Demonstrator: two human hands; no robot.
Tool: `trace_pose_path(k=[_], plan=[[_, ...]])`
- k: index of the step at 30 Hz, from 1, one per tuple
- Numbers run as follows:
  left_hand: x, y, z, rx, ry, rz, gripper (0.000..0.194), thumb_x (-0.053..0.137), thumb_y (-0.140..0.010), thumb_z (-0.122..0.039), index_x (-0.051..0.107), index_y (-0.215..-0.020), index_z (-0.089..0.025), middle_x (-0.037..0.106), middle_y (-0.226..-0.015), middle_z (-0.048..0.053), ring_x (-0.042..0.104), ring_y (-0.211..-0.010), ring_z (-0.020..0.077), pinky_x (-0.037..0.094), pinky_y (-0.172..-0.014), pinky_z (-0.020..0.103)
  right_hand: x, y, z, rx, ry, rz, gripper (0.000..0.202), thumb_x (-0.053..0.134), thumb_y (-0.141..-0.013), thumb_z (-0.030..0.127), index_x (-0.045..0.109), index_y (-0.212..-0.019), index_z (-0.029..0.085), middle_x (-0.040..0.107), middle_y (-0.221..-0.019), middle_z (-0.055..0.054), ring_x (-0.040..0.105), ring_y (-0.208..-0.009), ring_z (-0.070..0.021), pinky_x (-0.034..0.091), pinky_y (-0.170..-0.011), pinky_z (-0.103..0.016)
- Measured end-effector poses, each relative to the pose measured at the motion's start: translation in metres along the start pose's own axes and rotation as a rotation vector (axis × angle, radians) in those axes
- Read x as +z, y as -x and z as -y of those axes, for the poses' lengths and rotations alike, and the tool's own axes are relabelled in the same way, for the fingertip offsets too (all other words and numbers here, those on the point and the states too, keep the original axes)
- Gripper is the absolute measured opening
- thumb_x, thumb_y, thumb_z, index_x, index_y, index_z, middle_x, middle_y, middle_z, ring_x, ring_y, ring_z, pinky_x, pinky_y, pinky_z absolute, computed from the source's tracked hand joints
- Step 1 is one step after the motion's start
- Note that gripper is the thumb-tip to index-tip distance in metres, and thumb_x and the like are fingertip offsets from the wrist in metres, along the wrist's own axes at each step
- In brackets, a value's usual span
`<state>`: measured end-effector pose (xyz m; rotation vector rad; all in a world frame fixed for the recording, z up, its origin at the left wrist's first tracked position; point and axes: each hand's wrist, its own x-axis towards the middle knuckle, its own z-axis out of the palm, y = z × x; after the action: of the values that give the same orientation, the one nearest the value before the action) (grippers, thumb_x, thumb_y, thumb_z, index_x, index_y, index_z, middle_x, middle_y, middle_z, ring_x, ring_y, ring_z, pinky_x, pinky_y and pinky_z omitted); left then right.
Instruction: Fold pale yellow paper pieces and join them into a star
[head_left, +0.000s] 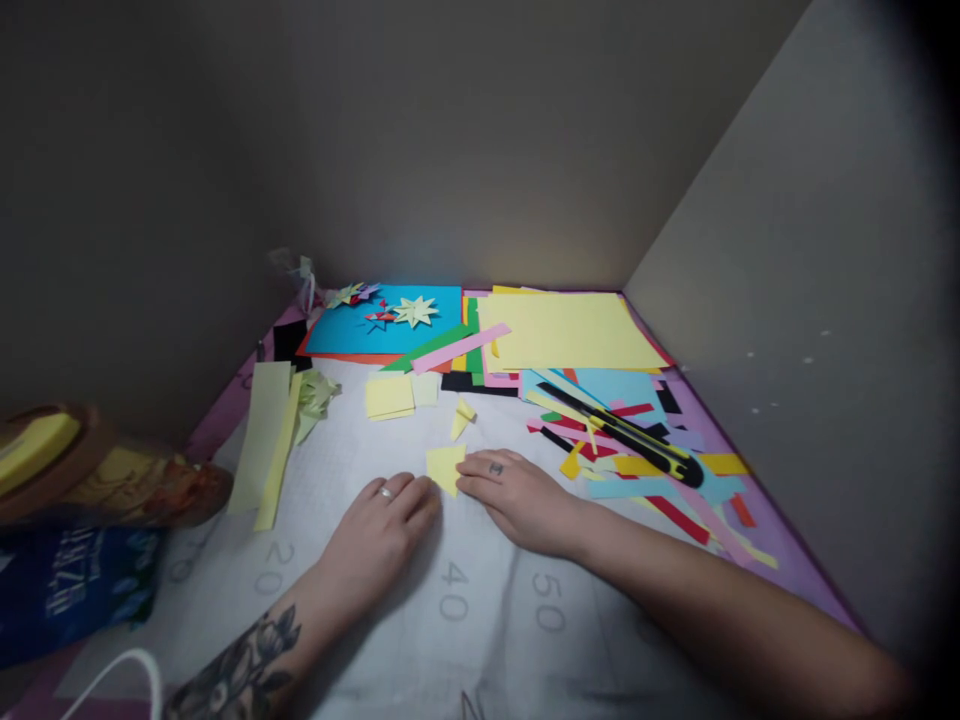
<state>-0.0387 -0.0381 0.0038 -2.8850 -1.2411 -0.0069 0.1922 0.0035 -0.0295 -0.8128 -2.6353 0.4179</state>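
Observation:
A small pale yellow paper square (445, 468) lies on the white mat between my two hands. My left hand (391, 522) rests at its lower left edge, fingers curled together with the fingertips against the paper; the thumb is hidden. From the right, my right hand (521, 497) has its fingers closed together on the square's right edge. Just beyond the square sits a small folded yellow paper piece (464, 416). Farther back is a short stack of yellow paper squares (390, 397).
Coloured paper strips (675, 510) and a black-yellow utility knife (637, 440) lie to the right. Yellow sheets (570, 330) and a blue sheet (337, 335) with paper stars (415, 312) are along the back wall. Left are pale strips (259, 435), crumpled paper (316, 392) and a blue bag (75, 590).

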Motion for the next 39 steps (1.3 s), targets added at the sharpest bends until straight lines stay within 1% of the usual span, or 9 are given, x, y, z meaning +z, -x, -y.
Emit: trace_pose_path(k=[5, 11, 16, 20, 24, 28, 32, 36, 39], plan=[[-0.001, -0.007, 0.017, 0.169, -0.072, -0.05, 0.027, 0.048, -0.09, -0.017, 0.058, -0.116, -0.018, 0.06, -0.117, 0.008, 0.052, -0.103, 0.0233, 0.039, -0.081, 0.035, -0.001, 0.0, 0.001, 0.002, 0.007, 0.005, 0.035, 0.047, -0.083, 0.009, 0.061, -0.114, 0.017, 0.061, -0.122, -0.009, 0.051, -0.115, -0.0238, 0.043, -0.096, -0.041], [0.009, -0.011, 0.03, 0.273, -0.107, -0.155, 0.03, 0.043, -0.093, -0.016, 0.058, -0.119, -0.015, 0.055, -0.13, 0.009, 0.049, -0.114, 0.0243, 0.036, -0.087, 0.037, -0.001, 0.0, -0.001, -0.006, 0.005, -0.007, 0.037, 0.047, -0.083, 0.009, 0.059, -0.116, 0.017, 0.061, -0.122, -0.01, 0.051, -0.114, -0.023, 0.043, -0.095, -0.04], [0.009, -0.021, 0.041, 0.41, -0.017, -0.197, 0.029, 0.042, -0.094, -0.015, 0.056, -0.12, -0.018, 0.064, -0.118, 0.006, 0.054, -0.111, 0.0201, 0.032, -0.097, 0.04, -0.002, -0.001, -0.002, -0.02, 0.006, 0.003, 0.035, 0.046, -0.085, 0.01, 0.058, -0.118, 0.016, 0.06, -0.122, -0.01, 0.05, -0.115, -0.0226, 0.042, -0.096, -0.039], [0.01, -0.038, 0.048, 0.41, 0.101, -0.229, 0.023, 0.04, -0.094, -0.014, 0.061, -0.103, -0.019, 0.07, -0.1, 0.004, 0.06, -0.095, 0.0161, 0.038, -0.092, 0.036, -0.004, -0.002, -0.002, -0.024, 0.005, 0.023, 0.034, 0.047, -0.085, 0.01, 0.059, -0.116, 0.018, 0.06, -0.122, -0.009, 0.05, -0.115, -0.0201, 0.041, -0.096, -0.037], [0.008, -0.052, 0.052, 0.378, 0.22, -0.174, 0.022, 0.041, -0.093, -0.015, 0.063, -0.097, -0.017, 0.07, -0.088, 0.005, 0.06, -0.085, 0.0158, 0.044, -0.082, 0.032, -0.005, -0.002, -0.003, -0.022, 0.011, 0.022, 0.035, 0.047, -0.085, 0.01, 0.058, -0.117, 0.017, 0.06, -0.122, -0.009, 0.05, -0.114, -0.0201, 0.041, -0.096, -0.037], [-0.006, -0.049, 0.054, 0.383, 0.367, -0.103, 0.016, 0.054, -0.088, -0.03, 0.067, -0.09, -0.021, 0.069, -0.101, 0.006, 0.058, -0.094, 0.0188, 0.044, -0.086, 0.035, -0.004, -0.001, -0.005, -0.02, 0.0, 0.044, 0.037, 0.047, -0.085, 0.01, 0.056, -0.121, 0.018, 0.059, -0.125, -0.009, 0.05, -0.115, -0.0204, 0.04, -0.097, -0.039], [-0.014, -0.037, 0.052, 0.4, 0.369, -0.069, 0.017, 0.055, -0.087, -0.028, 0.068, -0.096, -0.022, 0.066, -0.112, 0.007, 0.056, -0.106, 0.0217, 0.042, -0.091, 0.038, -0.004, -0.001, -0.006, -0.023, -0.017, 0.046, 0.038, 0.047, -0.086, 0.012, 0.055, -0.122, 0.017, 0.059, -0.126, -0.01, 0.05, -0.115, -0.0215, 0.041, -0.096, -0.04], [-0.004, -0.032, 0.051, 0.36, 0.229, -0.096, 0.02, 0.05, -0.09, -0.023, 0.066, -0.103, -0.02, 0.063, -0.122, 0.007, 0.053, -0.114, 0.0242, 0.038, -0.094, 0.041, -0.004, -0.002, -0.006, -0.02, -0.022, 0.053, 0.035, 0.045, -0.087, 0.012, 0.057, -0.119, 0.017, 0.059, -0.124, -0.01, 0.051, -0.115, -0.0218, 0.04, -0.097, -0.04], [0.005, -0.035, 0.054, 0.379, 0.158, -0.138, 0.023, 0.045, -0.093, -0.017, 0.065, -0.104, -0.02, 0.064, -0.122, 0.006, 0.054, -0.114, 0.0225, 0.038, -0.094, 0.041, -0.004, -0.002, -0.006, -0.018, -0.022, 0.053, 0.035, 0.045, -0.087, 0.012, 0.057, -0.12, 0.017, 0.06, -0.124, -0.01, 0.051, -0.115, -0.0209, 0.04, -0.097, -0.039]])
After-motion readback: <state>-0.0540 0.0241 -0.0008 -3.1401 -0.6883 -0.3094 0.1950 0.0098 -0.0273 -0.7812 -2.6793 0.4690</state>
